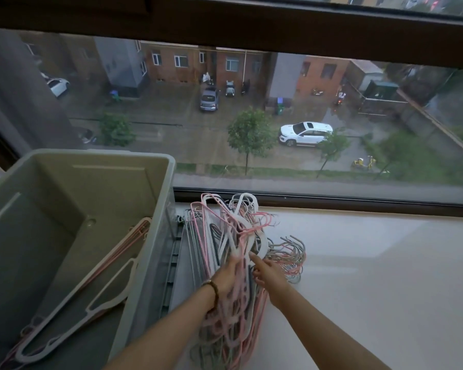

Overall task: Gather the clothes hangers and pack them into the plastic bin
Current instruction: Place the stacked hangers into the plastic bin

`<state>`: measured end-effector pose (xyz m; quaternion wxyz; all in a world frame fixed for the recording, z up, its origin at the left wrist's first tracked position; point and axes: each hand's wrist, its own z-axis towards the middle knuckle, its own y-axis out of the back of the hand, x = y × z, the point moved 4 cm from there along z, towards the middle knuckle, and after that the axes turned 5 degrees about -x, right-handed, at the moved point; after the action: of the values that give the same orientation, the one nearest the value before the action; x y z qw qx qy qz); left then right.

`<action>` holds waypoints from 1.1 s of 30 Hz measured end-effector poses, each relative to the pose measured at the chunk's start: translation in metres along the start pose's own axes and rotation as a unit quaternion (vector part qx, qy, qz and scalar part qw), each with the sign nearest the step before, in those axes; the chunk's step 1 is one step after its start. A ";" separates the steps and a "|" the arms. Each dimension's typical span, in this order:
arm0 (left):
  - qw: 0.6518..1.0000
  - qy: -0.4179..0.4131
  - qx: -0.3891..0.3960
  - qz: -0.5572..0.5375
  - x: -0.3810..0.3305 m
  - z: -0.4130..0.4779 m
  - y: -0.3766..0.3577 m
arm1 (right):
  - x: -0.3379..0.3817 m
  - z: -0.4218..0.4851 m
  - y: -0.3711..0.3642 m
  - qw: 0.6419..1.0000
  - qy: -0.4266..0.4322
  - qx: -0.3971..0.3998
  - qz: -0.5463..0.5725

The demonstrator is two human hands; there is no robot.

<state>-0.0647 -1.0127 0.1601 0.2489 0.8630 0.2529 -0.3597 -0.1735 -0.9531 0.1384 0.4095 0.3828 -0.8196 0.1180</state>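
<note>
**A Few Hangers In, Most Still Out**

We see the pile of hangers (pixel 225 236) right under the fingers, lying on the white sill (pixel 371 276); it is a big, messy pile. So we think the job has only just begun. A few hangers (pixel 90 307) already lie in the plastic bin (pixel 105 188), which stands just to the left of the fingers, close beside the pile; most of the bin floor is bare, so lots of room is left.

The left hand (pixel 226 276) has its fingers curled into the pile, holding some hangers; a bead bracelet (pixel 211 285) sits on its wrist. The right hand (pixel 267 273) pokes one finger straight out to touch a white hanger; its other fingers bend down into the pile, and we cannot tell if they hold anything.

The hangers are thin and bendy-looking, pink, white and grey; some are flat with holes, some are like wire; their hooks curl out to the right of the fingers. The bin is smooth grey-green plastic with tall sides. Past the fingertips is a window (pixel 305 129) with a dark frame.
</note>
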 end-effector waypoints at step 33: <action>0.959 0.004 -0.245 -0.142 0.033 -0.011 0.010 | -0.027 -0.003 0.007 0.976 0.120 -0.182 0.017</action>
<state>-0.0331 -1.0054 0.1448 0.3984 0.7318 0.4543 -0.3151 -0.1667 -0.9321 0.1205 0.5659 0.2714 -0.7783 0.0191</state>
